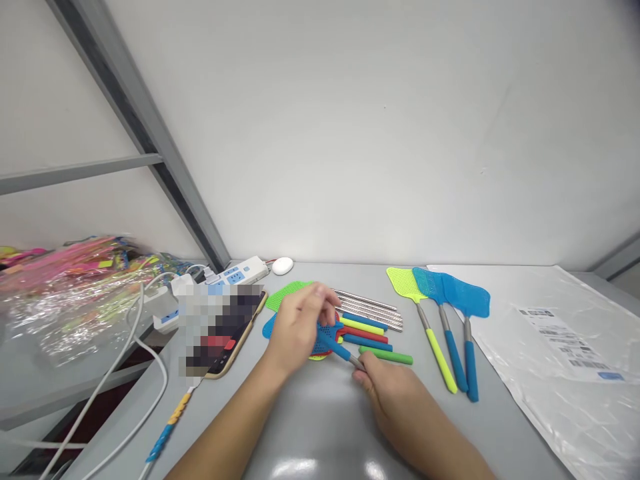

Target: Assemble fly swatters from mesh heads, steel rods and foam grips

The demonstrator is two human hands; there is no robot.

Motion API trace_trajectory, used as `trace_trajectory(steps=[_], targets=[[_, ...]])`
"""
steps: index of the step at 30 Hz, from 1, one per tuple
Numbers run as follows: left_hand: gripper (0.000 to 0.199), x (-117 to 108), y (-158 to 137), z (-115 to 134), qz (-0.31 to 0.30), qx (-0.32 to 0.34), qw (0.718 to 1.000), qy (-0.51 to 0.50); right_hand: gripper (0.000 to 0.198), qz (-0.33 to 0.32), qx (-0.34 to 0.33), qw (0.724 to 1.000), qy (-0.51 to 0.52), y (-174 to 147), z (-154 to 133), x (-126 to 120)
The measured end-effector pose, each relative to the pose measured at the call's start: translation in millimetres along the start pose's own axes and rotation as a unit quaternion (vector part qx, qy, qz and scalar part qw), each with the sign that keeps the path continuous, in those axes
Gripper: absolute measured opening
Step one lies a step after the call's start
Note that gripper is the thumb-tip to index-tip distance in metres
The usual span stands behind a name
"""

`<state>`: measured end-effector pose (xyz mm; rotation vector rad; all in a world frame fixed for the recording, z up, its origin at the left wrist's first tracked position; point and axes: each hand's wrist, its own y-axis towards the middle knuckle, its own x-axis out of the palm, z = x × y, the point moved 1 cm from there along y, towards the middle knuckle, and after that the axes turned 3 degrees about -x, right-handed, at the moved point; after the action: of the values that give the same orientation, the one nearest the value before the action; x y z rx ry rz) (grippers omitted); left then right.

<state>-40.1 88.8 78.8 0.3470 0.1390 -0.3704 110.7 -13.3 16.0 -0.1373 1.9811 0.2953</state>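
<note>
A blue fly swatter (334,345) is between my two hands, tilted down toward the right. My left hand (300,327) is at its perforated head with fingers curled in, hiding part of it. My right hand (390,383) closes around its metal rod, the lower end of which is hidden in the fist. Behind and under them lie loose swatter heads: a green head (287,293), a blue head (269,327) and a red head (340,328). Metal rods (370,310) lie side by side beyond several coloured handles, among them a green handle (387,355) beside my right hand.
Right of my hands lie a yellow-green swatter (425,317) and two blue swatters (467,303), fitted with handles. A white plastic mailing bag (530,373) covers the table's right side. At left are a phone (240,340), power strip (240,272), white mouse (283,266), cables and bagged goods (90,293).
</note>
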Motion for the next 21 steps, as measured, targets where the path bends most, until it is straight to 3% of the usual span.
trace_trajectory(steps=[3,6,11,21], targets=[[0.061,-7.0,5.7,2.4,-0.102,-0.116,0.974,-0.168,0.022,0.004,0.001,1.000,0.011,-3.1,-3.9,1.0],[0.071,-15.6,7.8,5.4,-0.178,-0.177,0.947,-0.202,0.022,0.014,0.000,1.000,-0.009,-3.9,-6.9,2.8],[0.079,-20.3,8.5,2.9,-0.195,-0.173,0.953,-0.155,0.025,0.033,-0.014,0.998,-0.053,-2.2,-8.3,12.5],[0.080,-0.3,8.1,-7.6,-0.197,-0.129,0.966,-0.106,0.034,0.074,-0.031,0.992,-0.092,1.8,3.5,25.9]])
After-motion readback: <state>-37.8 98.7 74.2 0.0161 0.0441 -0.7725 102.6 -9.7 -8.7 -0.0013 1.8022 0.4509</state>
